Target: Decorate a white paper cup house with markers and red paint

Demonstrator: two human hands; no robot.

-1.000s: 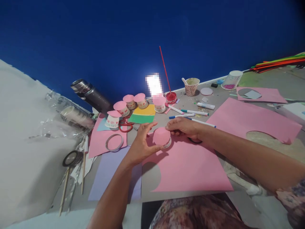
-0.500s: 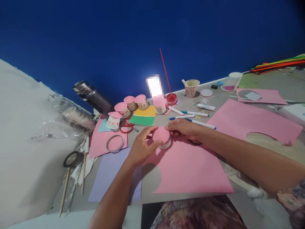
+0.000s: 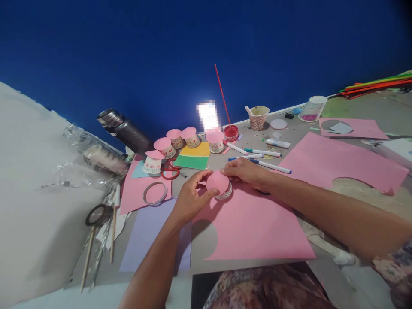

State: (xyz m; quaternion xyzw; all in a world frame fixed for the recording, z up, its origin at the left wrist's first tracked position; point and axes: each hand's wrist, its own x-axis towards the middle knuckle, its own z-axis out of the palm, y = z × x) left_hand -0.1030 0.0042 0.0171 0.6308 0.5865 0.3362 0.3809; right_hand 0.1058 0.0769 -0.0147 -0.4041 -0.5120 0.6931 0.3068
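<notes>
A pink paper disc (image 3: 217, 182) covers the top of a small decorated paper cup (image 3: 225, 193), which stands on a pink sheet (image 3: 254, 227). My left hand (image 3: 196, 195) curves round the disc's left side, its thumb on the near edge and its fingers at the far edge. At the disc's far right edge my right hand (image 3: 243, 172) pinches the rim between thumb and fingers. Most of the cup is hidden beneath the disc and my left hand. Several similar cups, each with a pink top, stand further back, among them a cup (image 3: 215, 141) by the wall.
Red-handled scissors (image 3: 170, 172) and a tape roll (image 3: 155, 193) lie to the left, near a dark flask (image 3: 125, 131). Several markers (image 3: 262, 153) lie behind my right hand. A red pot (image 3: 231, 132) with a stick and a patterned paper cup (image 3: 258, 118) stand by the wall.
My right hand has shifted very slightly left along the disc's rim. The disc sits slightly differently, with a little more of the cup's right side showing. My left hand stays in place.
</notes>
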